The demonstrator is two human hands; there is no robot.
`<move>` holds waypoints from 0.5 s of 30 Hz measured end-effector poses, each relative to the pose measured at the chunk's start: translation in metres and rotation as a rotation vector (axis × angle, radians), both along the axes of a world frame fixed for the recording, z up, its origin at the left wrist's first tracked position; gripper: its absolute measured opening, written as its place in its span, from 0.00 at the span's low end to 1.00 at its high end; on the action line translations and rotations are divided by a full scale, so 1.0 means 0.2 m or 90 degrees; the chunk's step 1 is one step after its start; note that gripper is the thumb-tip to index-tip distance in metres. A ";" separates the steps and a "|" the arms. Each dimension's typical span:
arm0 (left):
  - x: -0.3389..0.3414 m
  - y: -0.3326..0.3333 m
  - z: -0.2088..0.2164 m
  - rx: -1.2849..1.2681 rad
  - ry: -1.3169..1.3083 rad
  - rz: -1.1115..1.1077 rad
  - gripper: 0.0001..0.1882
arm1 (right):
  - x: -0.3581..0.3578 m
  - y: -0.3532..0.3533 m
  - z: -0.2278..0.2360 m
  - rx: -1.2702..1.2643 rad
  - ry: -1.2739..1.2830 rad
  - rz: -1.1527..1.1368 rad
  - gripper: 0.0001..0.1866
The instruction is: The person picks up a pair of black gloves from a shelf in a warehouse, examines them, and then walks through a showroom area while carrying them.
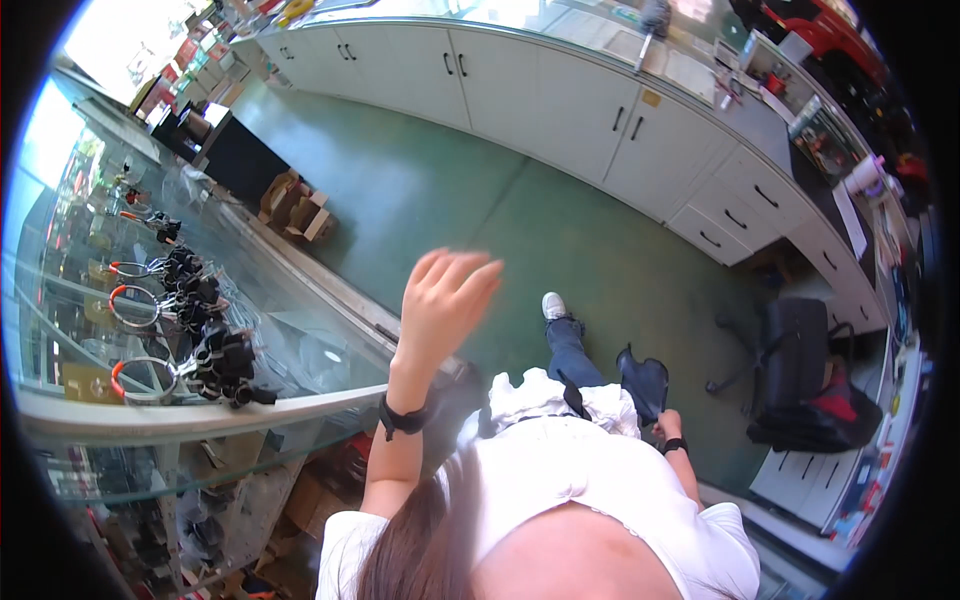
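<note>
My left hand (448, 297), fingers loosely extended, looks empty near the glass desk (310, 406). My right hand (667, 424) is at a dark item (644, 383); I can't tell its grip.

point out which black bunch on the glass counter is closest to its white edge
The front bunch, right by the white edge; the other bunches lie farther back.
</note>
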State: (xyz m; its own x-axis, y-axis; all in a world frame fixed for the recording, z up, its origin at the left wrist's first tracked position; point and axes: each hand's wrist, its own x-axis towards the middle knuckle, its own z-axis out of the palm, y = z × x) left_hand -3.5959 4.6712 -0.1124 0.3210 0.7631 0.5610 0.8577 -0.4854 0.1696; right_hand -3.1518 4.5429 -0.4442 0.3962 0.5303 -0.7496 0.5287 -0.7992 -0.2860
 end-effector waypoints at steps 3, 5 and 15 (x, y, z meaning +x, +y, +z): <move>-0.22 -0.01 -0.50 -0.239 -0.055 0.254 0.06 | -0.03 0.59 0.04 0.133 0.033 0.028 0.08; -0.33 -0.10 -0.79 -0.363 -0.053 0.418 0.12 | -0.05 0.96 0.01 0.194 -0.007 0.101 0.09; 0.28 -0.84 -1.72 -0.431 -0.873 1.231 0.16 | -0.88 2.53 0.21 0.232 -0.117 0.605 0.12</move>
